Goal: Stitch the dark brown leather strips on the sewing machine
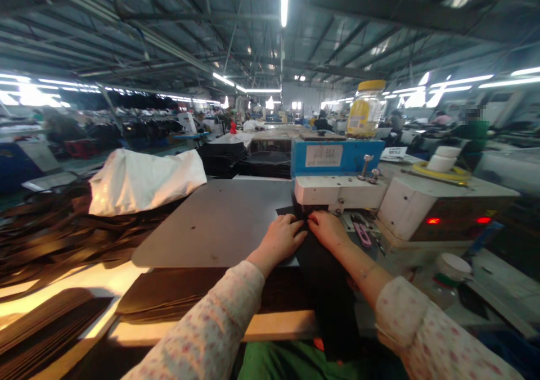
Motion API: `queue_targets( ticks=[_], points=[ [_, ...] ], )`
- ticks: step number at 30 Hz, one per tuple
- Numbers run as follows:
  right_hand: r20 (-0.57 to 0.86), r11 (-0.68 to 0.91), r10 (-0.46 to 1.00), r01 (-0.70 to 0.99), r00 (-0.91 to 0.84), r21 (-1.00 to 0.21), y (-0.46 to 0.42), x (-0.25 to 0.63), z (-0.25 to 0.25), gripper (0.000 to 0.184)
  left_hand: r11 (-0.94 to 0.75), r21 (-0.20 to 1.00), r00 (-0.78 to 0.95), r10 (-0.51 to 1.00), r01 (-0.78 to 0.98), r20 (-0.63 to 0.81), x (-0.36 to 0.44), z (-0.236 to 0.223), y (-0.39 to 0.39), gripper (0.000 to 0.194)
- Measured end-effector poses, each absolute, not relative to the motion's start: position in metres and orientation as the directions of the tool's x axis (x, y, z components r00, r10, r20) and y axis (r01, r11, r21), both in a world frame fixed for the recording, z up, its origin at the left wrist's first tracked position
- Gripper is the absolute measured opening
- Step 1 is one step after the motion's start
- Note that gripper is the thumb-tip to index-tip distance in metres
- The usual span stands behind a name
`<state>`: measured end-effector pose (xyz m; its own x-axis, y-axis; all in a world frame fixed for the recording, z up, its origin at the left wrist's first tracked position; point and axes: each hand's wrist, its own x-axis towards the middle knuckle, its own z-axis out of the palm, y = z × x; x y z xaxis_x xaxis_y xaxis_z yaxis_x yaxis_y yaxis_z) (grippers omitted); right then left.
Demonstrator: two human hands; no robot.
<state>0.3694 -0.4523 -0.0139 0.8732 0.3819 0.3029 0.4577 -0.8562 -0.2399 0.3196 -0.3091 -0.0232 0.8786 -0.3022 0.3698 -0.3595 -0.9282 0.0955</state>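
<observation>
In the head view, the work sits at the machine: a long black cloth strip (327, 279) has its far end on the smooth grey plate (223, 217), just in front of the machine's white head (337, 191), while the rest runs back over the near edge of the desk (278, 326) towards the person's lap. The right hand (327, 226) has its fingertips pressed together, pinching the cloth near the head. The left hand (283, 238) lies on the same piece with fingers bent and thumb apart — whether that grip pinches the cloth or only presses it down, I cannot tell. As far as can be judged, this piece is partway through being handled: its far end is at the head, and most of its length lies on the near side. The spot under the head is dark and partly behind the fingers, so any stitching there is hard to make out. A stack of dark pieces (169, 295) lies by the plate's near edge, another stack (46, 324) farther left, and black folded pieces (223, 158) beyond the plate — which are done and which are left, the picture does not settle. Pink-handled snips (361, 233) lie beside the right forearm.
</observation>
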Motion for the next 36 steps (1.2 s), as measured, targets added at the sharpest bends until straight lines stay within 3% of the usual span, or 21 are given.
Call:
queue_targets(
  ticks=[36],
  points=[
    [0.320,-0.871,0.384,0.455,0.866,-0.185,-0.4511,0.3695,-0.0166,0.021,-0.918,0.075,0.857,-0.330,-0.388,0.397,0.3218,-0.0277,-0.3071,0.035]
  ],
)
